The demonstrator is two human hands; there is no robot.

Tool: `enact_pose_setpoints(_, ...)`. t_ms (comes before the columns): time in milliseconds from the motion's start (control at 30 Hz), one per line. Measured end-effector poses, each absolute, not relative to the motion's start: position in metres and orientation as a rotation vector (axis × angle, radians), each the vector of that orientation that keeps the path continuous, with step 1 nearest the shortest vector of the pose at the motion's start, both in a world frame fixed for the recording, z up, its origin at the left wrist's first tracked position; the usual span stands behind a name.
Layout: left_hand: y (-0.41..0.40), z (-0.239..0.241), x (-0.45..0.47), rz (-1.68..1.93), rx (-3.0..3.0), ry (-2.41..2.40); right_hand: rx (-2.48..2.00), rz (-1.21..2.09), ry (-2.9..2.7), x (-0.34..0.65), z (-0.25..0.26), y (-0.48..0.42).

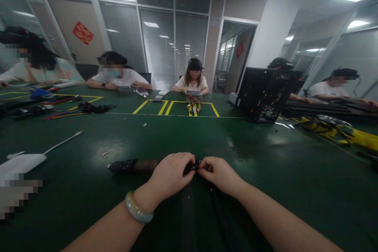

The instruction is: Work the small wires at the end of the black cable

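A dark electric screwdriver (pixel 141 166) lies on the green table, its narrow metal tip pointing left. My left hand (pixel 174 169), with a pale bangle (pixel 138 208) on the wrist, is wrapped round its right end. Just beside it, my right hand (pixel 217 173) is closed in a pinch at that same end. A small shiny part shows between the fingertips of both hands; its kind is too small and dark to make out. A dark cord-like strip (pixel 220 212) runs from below my right hand toward the near edge.
Bundled cables (pixel 88 108) lie at the far left, and a white adapter (pixel 23 165) with a lead nearer. A black computer case (pixel 262 94) stands at the back right, beside yellow-and-black material (pixel 354 134). Several people sit opposite, one behind a power supply (pixel 194 95).
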State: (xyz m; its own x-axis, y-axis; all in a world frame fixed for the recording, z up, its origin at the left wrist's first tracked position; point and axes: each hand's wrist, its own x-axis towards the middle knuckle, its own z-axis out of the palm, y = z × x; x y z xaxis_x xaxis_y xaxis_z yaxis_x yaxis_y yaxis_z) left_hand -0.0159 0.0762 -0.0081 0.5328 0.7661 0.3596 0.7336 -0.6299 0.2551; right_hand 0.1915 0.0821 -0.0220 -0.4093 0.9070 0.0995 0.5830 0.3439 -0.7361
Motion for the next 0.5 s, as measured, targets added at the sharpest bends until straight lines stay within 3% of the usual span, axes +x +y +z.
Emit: enact_pose_setpoints(500,0.0781,-0.0084,-0.0158,0.661,2.711,1.278,-1.298,0.834,-2.121,0.1919,-0.0237,0.0829)
